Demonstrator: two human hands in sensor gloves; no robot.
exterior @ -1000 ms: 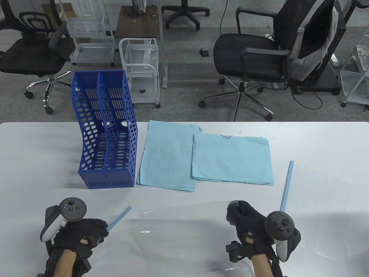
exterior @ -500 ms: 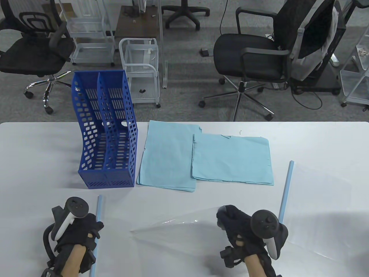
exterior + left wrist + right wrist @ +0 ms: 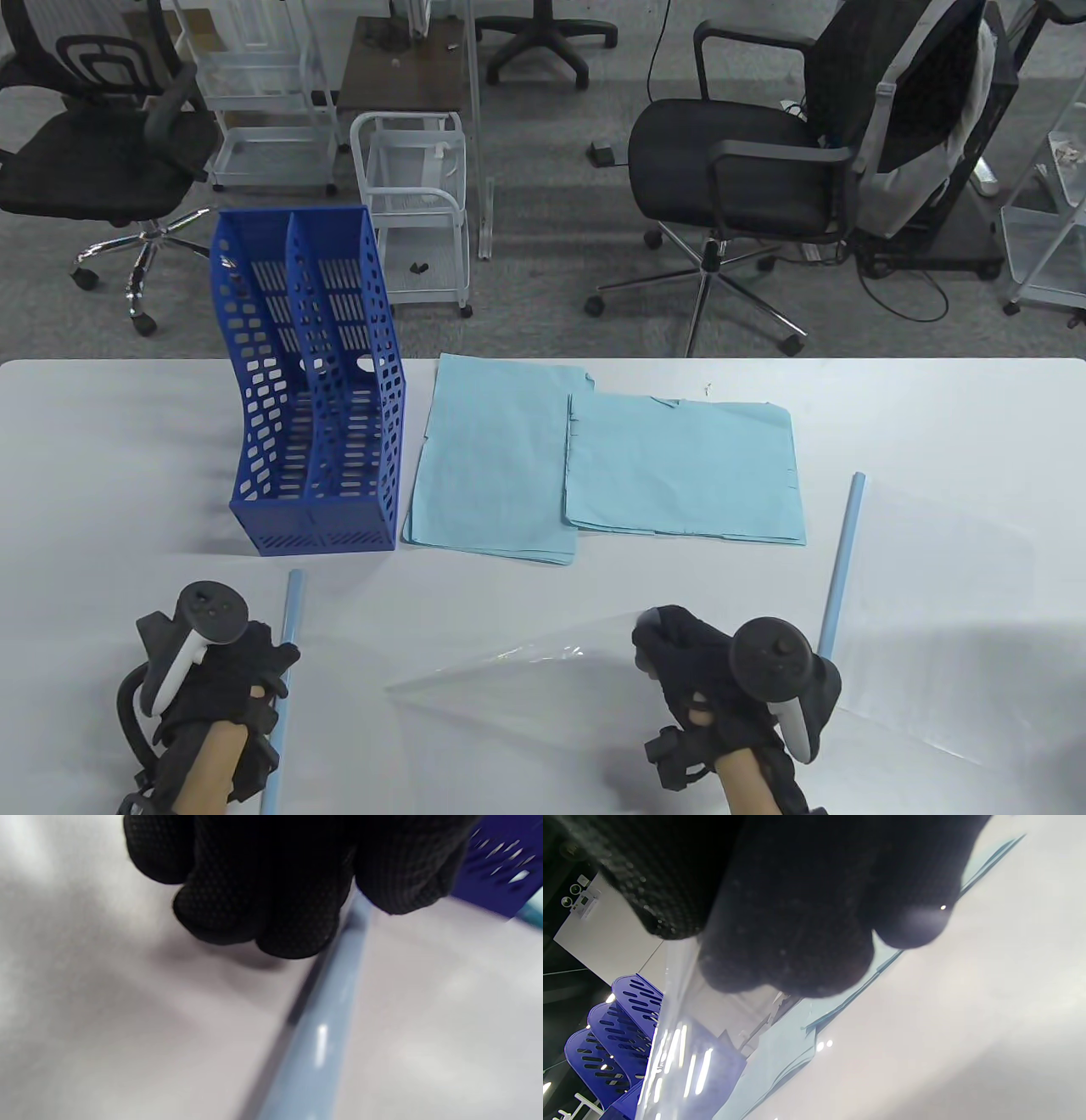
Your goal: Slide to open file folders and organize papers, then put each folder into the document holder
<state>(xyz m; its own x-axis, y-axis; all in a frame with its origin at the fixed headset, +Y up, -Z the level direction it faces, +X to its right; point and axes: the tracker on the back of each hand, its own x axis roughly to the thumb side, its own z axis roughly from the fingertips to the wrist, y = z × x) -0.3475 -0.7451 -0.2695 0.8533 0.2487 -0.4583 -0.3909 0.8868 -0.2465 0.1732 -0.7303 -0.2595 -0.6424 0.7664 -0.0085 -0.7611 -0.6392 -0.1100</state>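
Note:
My left hand (image 3: 273, 666) grips a light blue slide bar (image 3: 288, 615) that lies nearly upright in the table view, at the near left. In the left wrist view, my curled fingers (image 3: 263, 908) sit on that bar (image 3: 322, 1039). My right hand (image 3: 652, 638) pinches the raised corner of a clear folder sheet (image 3: 526, 671); the right wrist view shows that clear sheet (image 3: 683, 1052) under my fingers (image 3: 797, 933). The blue document holder (image 3: 314, 407) stands upright at the left, its slots bare. Two stacks of light blue papers (image 3: 501, 458) (image 3: 687, 467) lie beside it.
A second blue slide bar (image 3: 842, 552) lies to the right of my right hand, on the edge of another clear folder (image 3: 942, 594). Office chairs and white carts stand beyond the table's far edge.
My left hand swung the slide bar from pointing up and right to lying nearly straight along the table. My right hand shifted a little left, and the clear sheet's corner is lifted.

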